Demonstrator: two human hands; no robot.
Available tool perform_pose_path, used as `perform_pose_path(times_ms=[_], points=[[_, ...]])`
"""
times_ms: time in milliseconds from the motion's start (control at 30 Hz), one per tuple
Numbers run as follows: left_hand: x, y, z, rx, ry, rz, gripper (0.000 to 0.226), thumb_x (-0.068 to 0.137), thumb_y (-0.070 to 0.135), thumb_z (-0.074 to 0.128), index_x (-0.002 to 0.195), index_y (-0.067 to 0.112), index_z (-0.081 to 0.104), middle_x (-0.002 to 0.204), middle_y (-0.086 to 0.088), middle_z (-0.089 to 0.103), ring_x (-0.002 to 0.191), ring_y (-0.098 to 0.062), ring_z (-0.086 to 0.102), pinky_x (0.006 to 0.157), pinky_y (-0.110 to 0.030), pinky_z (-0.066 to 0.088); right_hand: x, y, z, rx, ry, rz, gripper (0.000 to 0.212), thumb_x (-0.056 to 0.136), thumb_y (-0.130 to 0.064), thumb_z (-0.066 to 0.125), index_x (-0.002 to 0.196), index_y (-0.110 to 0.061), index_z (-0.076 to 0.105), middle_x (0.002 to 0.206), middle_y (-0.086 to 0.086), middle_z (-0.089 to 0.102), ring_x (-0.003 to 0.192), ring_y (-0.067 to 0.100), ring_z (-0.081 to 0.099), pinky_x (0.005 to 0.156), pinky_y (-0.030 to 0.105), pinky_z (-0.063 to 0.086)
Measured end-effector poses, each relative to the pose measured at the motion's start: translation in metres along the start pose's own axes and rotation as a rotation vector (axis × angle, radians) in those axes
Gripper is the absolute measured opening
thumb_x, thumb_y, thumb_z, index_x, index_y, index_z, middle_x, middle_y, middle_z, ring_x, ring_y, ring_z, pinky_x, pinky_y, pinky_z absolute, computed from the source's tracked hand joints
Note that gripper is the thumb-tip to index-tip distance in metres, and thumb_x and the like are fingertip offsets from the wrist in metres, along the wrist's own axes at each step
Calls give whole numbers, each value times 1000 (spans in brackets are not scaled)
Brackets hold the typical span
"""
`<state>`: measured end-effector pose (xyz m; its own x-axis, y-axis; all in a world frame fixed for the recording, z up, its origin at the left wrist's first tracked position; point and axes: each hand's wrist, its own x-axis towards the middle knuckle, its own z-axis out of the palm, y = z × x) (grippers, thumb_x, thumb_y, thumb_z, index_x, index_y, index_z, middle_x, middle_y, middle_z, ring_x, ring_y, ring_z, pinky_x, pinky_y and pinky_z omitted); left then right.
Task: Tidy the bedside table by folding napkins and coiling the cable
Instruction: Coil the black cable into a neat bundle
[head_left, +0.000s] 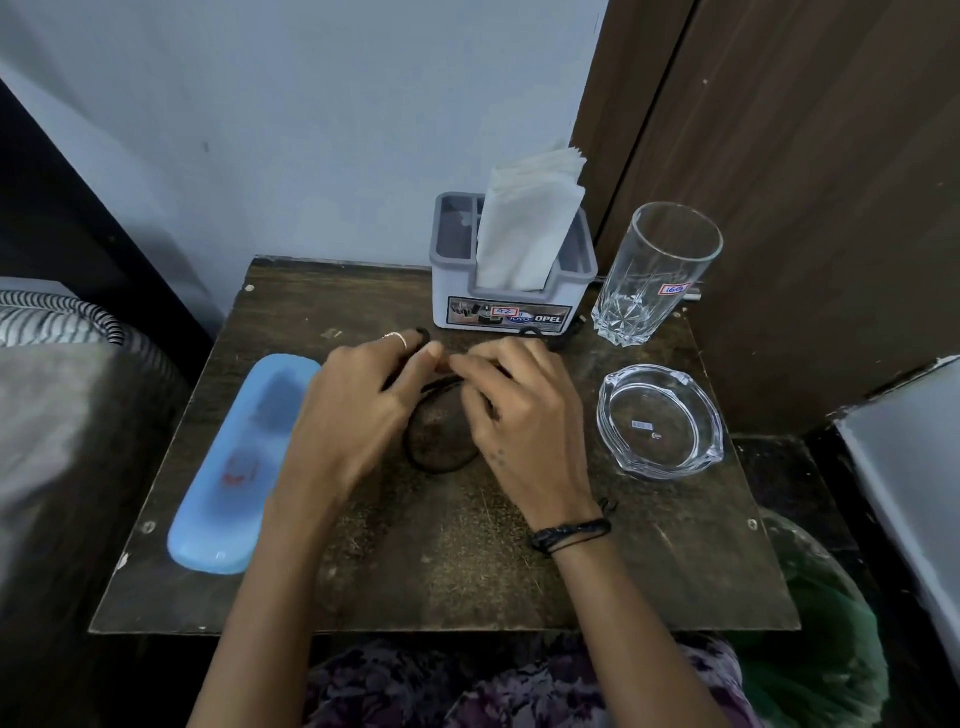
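A thin black cable (423, 465) lies in a round loop on the dark wooden bedside table (467, 571), with its upper part under my hands. My left hand (358, 410) and my right hand (519, 410) meet over the top of the loop, fingers curled, and both pinch the cable there. More of the cable shows past my fingers near the holder. White napkins (524, 228) stand upright in a grey and white holder (457, 301) at the back of the table.
A light blue oblong case (234, 467) lies at the table's left. A tall empty glass (654, 270) stands at the back right, a glass ashtray (660, 421) in front of it. A bed lies to the left, a dark wooden panel to the right.
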<state>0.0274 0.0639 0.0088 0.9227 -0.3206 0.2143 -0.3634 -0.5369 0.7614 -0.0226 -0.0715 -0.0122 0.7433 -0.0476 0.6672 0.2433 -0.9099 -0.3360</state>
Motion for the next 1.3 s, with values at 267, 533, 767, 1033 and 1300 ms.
perform_pose_path(times_ms=[267, 533, 767, 1033, 1300], points=[[-1, -2, -14, -519, -423, -213, 32, 76, 31, 58, 49, 15, 61, 32, 8, 27, 30, -3, 20, 34, -13, 17, 4, 18, -8, 655, -224, 324, 28, 88, -5, 60, 112, -17, 68, 99, -3, 71, 87, 8, 69, 80, 26, 56], [-4, -5, -18, -696, -408, -314, 42, 78, 38, 46, 43, 17, 52, 29, 3, 24, 29, -7, 17, 32, -12, 21, 4, 25, -10, 1138, -340, 638, 21, 87, -16, 63, 100, -30, 73, 78, 0, 76, 26, 4, 44, 29, 10, 28], [-4, -3, -13, -735, -443, -334, 45, 80, 37, 45, 40, 17, 47, 28, 5, 22, 25, -4, 15, 31, -10, 19, 6, 30, -8, 1017, -217, 593, 16, 82, -17, 69, 91, -27, 76, 80, -6, 73, 55, 1, 52, 50, 13, 42], [1, 1, -5, -726, -370, -331, 52, 94, 31, 39, 45, 17, 44, 28, 6, 23, 24, -4, 16, 30, -8, 19, 7, 3, -9, 237, -48, 150, 14, 85, -11, 66, 98, -9, 72, 87, 3, 67, 84, 15, 60, 75, 34, 53], [-9, 23, -13, -736, -292, -245, 53, 98, 29, 36, 46, 21, 41, 29, 8, 24, 27, -4, 15, 32, -10, 13, 9, -22, -36, 456, -197, 333, 28, 88, -29, 62, 114, -22, 67, 98, -4, 72, 89, 7, 62, 80, 29, 53]])
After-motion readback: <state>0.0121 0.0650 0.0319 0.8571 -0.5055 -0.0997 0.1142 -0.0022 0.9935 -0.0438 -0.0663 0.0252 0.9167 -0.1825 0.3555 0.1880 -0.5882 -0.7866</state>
